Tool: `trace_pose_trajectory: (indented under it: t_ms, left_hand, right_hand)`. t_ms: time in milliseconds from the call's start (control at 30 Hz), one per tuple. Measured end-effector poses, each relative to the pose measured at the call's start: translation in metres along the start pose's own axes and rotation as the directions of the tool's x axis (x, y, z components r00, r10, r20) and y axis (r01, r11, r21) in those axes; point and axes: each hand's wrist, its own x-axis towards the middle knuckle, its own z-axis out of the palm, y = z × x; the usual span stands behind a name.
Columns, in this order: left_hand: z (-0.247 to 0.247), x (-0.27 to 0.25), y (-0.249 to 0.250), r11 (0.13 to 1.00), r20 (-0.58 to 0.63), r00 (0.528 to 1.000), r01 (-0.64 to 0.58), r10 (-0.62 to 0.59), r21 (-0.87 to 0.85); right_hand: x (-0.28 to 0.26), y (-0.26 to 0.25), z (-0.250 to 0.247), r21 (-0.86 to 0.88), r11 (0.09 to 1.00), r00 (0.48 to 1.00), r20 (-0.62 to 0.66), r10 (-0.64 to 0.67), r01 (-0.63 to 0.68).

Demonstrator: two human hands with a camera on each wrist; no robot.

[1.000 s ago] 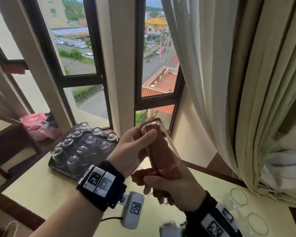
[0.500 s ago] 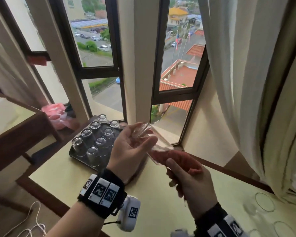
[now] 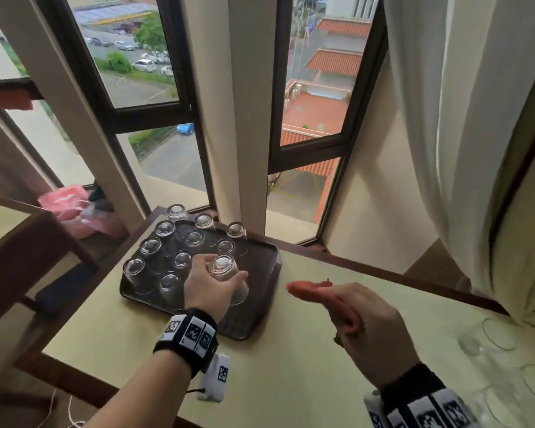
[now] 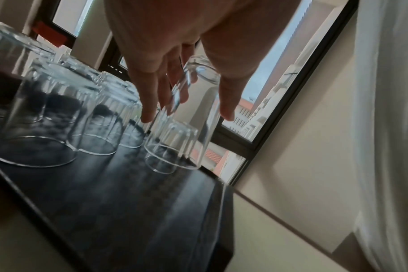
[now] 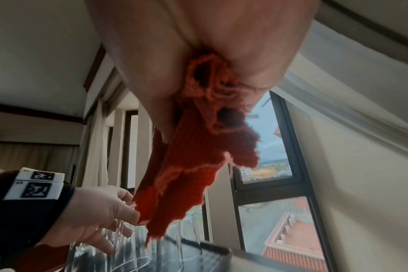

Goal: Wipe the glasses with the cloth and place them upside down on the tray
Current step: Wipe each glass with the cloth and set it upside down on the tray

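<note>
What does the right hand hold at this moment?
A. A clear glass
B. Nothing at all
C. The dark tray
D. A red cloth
D. The right hand grips the red cloth, which hangs bunched from the palm in the right wrist view; the glass is in the left hand, upside down over the tray.

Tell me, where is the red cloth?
In the head view, the red cloth is bunched in the right hand, above the table just right of the tray.
</note>
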Motion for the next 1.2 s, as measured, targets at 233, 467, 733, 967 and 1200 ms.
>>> trace_pose_trajectory:
  t_ms: [233, 467, 733, 967, 1200]
  left_hand:
    - [0.011, 0.043, -0.050, 0.971, -0.001, 0.998, 0.056, -0.057, 0.232]
    - [0.027, 0.061, -0.082, 0.969, 0.040, 0.995, 0.074, -0.086, 0.237]
    - [0.038, 0.073, -0.084, 0.977, 0.016, 0.998, 0.064, -0.068, 0.205]
    - [0.040, 0.075, -0.081, 0.972, -0.008, 0.998, 0.062, -0.062, 0.227]
    - [0.035, 0.032, -0.041, 0.930, -0.076, 0.995, 0.091, -0.069, 0.357]
  right_hand:
    - [-0.022, -0.003, 0.030, 0.088, 0.943, 0.926, 0.238, 0.294, -0.322]
    - [-0.044, -0.009, 0.037, 0.264, 0.656, 0.707, 0.256, 0.659, -0.707]
    - [-0.058, -0.017, 0.032, 0.316, 0.550, 0.623, 0.214, 0.753, -0.773]
    - [-0.072, -0.020, 0.013, 0.335, 0.514, 0.588, 0.172, 0.790, -0.789]
    - [-0.100, -0.023, -0.037, 0.427, 0.498, 0.567, 0.041, 0.823, -0.754]
